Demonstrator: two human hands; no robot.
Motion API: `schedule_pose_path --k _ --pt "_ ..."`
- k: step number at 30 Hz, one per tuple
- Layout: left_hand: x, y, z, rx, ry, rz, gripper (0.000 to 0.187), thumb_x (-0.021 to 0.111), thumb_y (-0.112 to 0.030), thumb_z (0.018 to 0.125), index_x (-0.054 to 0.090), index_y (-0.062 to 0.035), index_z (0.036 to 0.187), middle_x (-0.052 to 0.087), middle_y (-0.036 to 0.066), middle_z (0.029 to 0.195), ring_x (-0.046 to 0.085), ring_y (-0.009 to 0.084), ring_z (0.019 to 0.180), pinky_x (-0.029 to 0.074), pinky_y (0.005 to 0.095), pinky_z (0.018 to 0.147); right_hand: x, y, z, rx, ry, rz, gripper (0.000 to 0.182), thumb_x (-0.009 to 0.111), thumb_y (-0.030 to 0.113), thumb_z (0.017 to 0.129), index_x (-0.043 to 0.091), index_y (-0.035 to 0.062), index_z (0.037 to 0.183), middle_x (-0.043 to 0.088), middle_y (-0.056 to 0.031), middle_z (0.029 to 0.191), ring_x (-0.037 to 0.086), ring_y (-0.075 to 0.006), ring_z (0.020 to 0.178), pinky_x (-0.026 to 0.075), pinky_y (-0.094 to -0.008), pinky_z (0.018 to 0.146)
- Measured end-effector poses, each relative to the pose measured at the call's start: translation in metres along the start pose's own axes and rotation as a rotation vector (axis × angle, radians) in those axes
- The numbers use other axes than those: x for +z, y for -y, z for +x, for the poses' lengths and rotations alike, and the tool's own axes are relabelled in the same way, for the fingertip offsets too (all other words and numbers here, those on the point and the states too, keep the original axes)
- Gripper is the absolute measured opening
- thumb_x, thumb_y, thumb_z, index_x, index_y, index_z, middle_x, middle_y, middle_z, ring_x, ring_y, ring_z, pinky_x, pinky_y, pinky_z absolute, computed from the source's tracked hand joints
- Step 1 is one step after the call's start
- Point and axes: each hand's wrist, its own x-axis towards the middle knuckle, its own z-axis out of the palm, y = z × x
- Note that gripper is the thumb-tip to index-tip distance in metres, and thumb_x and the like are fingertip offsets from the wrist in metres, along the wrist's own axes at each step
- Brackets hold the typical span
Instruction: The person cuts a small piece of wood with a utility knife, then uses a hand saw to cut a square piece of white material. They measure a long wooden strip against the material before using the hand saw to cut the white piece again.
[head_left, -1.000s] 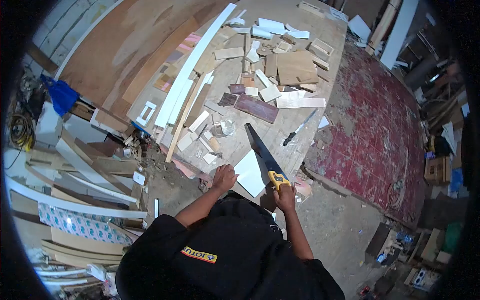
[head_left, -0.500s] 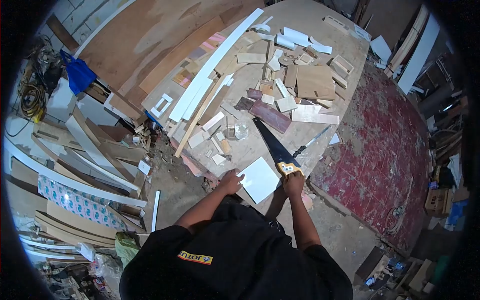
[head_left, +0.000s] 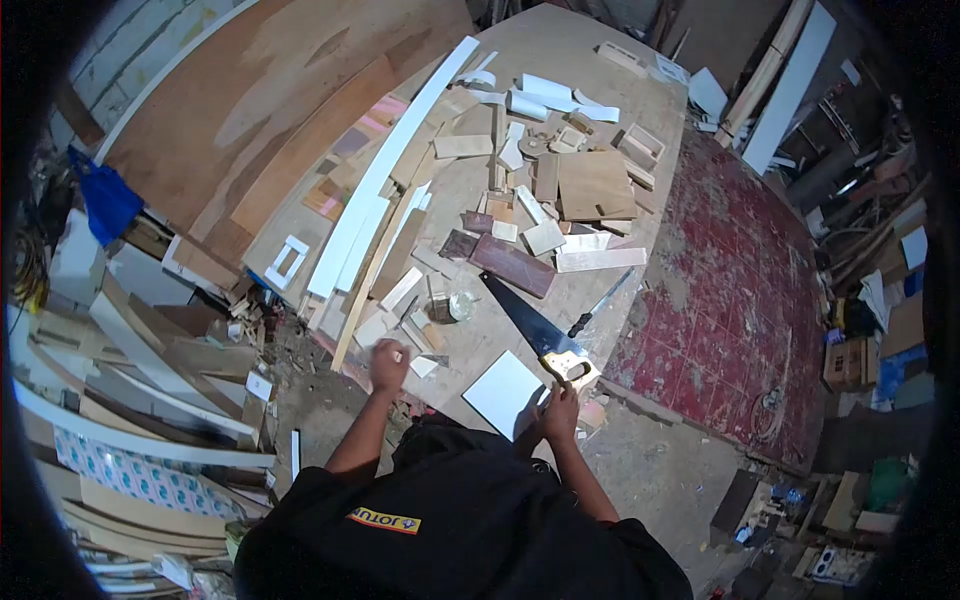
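My left hand [head_left: 389, 366] is raised with curled fingers by the small wood offcuts at the table's near-left edge. A small pale spot shows at its fingers, too small to make out. My right hand [head_left: 558, 412] is closed at the lower edge of the yellow-and-black handle of a handsaw [head_left: 532, 325]. The blade lies over the table, its tip near a dark reddish wood block [head_left: 513, 265]. Left of the handle, a white square panel [head_left: 502, 392] lies at the near edge, partly in shadow. A screwdriver-like tool [head_left: 605, 300] lies right of the blade.
Wood offcuts and a brown board [head_left: 597, 185] cover the middle of the table [head_left: 660, 85]. A glass jar [head_left: 462, 305] stands near the left hand. Long white strips [head_left: 400, 160] run along the left side. Curved boards lean at far left; red flooring [head_left: 740, 300] lies right.
My left hand has left the white panel and moved left, its fingers now curled. My right hand sits lower on the saw handle, which shows more fully. The view has shifted.
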Motion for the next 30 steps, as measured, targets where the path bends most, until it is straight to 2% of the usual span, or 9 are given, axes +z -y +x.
schedule_pose_path --k 2,7,9,13,15,18,22,25,30 --pt "-0.032 0.001 0.024 -0.023 -0.123 0.324 0.036 0.078 -0.024 0.077 0.064 -0.0097 0.107 0.064 0.013 0.103 0.063 0.0363 0.100 0.049 0.0460 0.085 0.011 0.010 -0.008 0.023 0.190 0.058 0.105 0.086 0.047 0.069 0.032 0.0134 0.152 0.022 -0.0301 0.158 0.028 -0.0491 0.144 0.035 -0.0619 0.109" --pt "-0.048 0.069 0.063 -0.276 -0.092 0.617 0.058 0.079 -0.029 0.077 0.052 -0.0131 0.127 0.061 0.015 0.119 0.063 0.0365 0.104 0.050 0.0491 0.088 0.016 0.058 -0.012 0.040 0.439 -0.035 0.122 0.088 0.052 0.064 0.016 0.0242 0.158 0.004 -0.0393 0.158 0.006 -0.0631 0.144 0.032 -0.0718 0.107" --pt "-0.055 0.086 0.074 -0.401 0.241 0.501 0.061 0.080 -0.024 0.076 0.054 -0.0051 0.128 0.065 0.017 0.112 0.064 0.0381 0.104 0.052 0.0485 0.089 0.032 0.065 -0.009 0.088 0.449 -0.230 0.129 0.088 0.054 0.062 0.008 0.0234 0.159 0.005 -0.0454 0.154 0.010 -0.0685 0.140 0.031 -0.0702 0.108" --pt "-0.055 0.129 0.072 -0.300 0.218 0.395 0.041 0.070 -0.022 0.087 0.058 -0.0012 0.120 0.069 0.017 0.103 0.069 0.0329 0.093 0.055 0.0463 0.080 0.035 0.065 -0.003 0.105 0.434 -0.224 0.124 0.086 0.043 0.069 0.004 0.0266 0.160 0.001 -0.0424 0.156 0.009 -0.0659 0.142 0.029 -0.0711 0.108" --pt "-0.061 0.145 0.067 -0.209 0.271 -0.240 0.022 0.056 -0.023 0.096 0.063 -0.0047 0.106 0.072 0.016 0.089 0.068 0.0285 0.070 0.054 0.0379 0.063 0.036 0.062 0.005 0.133 0.429 -0.275 0.118 0.084 0.035 0.073 0.003 0.0298 0.160 0.000 -0.0388 0.159 0.009 -0.0627 0.144 0.029 -0.0699 0.109" --pt "-0.086 0.119 0.065 -0.391 0.358 -0.673 0.027 0.046 -0.020 0.101 0.065 -0.0016 0.101 0.071 0.012 0.080 0.061 0.0180 0.058 0.049 0.0309 0.054 0.048 0.055 0.018 0.166 0.378 -0.300 0.124 0.088 0.038 0.068 0.004 0.0323 0.160 0.001 -0.0346 0.161 0.009 -0.0591 0.146 0.027 -0.0721 0.108" --pt "-0.106 0.109 0.067 -0.548 0.383 -0.855 0.032 0.046 -0.027 0.102 0.066 -0.0017 0.102 0.068 0.008 0.078 0.053 0.0118 0.052 0.044 0.0252 0.049 0.047 0.069 0.031 0.193 0.338 -0.303 0.124 0.088 0.038 0.067 0.008 0.0288 0.160 0.002 -0.0326 0.162 0.008 -0.0581 0.147 0.024 -0.0753 0.108" --pt "-0.122 0.105 0.074 -0.553 0.436 -0.875 0.032 0.047 -0.028 0.102 0.065 -0.0019 0.100 0.068 0.008 0.077 0.053 0.0114 0.051 0.043 0.0250 0.049 0.062 0.078 0.031 0.174 0.222 -0.296 0.120 0.086 0.034 0.069 0.007 0.0250 0.160 0.002 -0.0308 0.163 0.008 -0.0568 0.147 0.022 -0.0759 0.108" --pt "-0.135 0.085 0.095 -0.415 0.361 -0.873 0.030 0.050 -0.029 0.103 0.064 -0.0025 0.097 0.064 0.004 0.072 0.051 0.0091 0.051 0.041 0.0238 0.048 0.023 0.130 0.037 0.289 0.362 -0.131 0.111 0.080 0.033 0.077 0.007 0.0209 0.159 0.006 -0.0319 0.162 0.014 -0.0574 0.146 0.025 -0.0750 0.108"
